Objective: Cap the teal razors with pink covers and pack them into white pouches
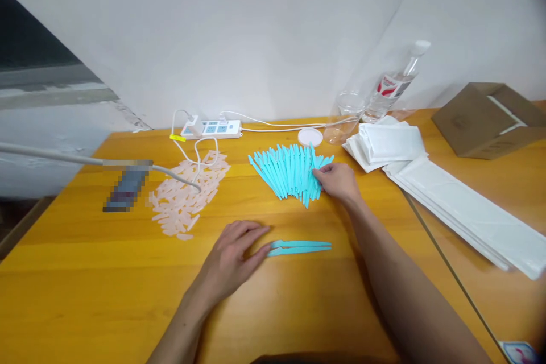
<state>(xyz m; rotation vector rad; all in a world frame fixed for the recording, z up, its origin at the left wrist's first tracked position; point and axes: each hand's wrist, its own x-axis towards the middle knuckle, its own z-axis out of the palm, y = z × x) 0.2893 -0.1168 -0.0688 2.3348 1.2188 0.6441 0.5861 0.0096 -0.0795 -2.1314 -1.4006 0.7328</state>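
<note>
Two slim turquoise eyebrow razors [301, 247] lie side by side on the table, handles pointing right. At their left ends rests my left hand [232, 253], fingers stretched out, the thumb tip touching or very near the razors. Farther back is a fanned pile of the same turquoise eyebrow razors [288, 170]. My right hand [339, 181] reaches to the pile's right side, thumb and fingers pinched on a razor there. The fingers partly hide that razor. Left of the pile are many small pale pink plastic pieces [183, 196], loosely heaped.
A white power strip [230, 128] with cables stands by the wall; one cable crosses the pink pieces. A blurred phone-like object [128, 186] lies left. Behind the razors are a round white lid [310, 137], a clear jar [341, 119] and bottle [390, 91]. White packets [473, 205] and a cardboard box [478, 125] lie right.
</note>
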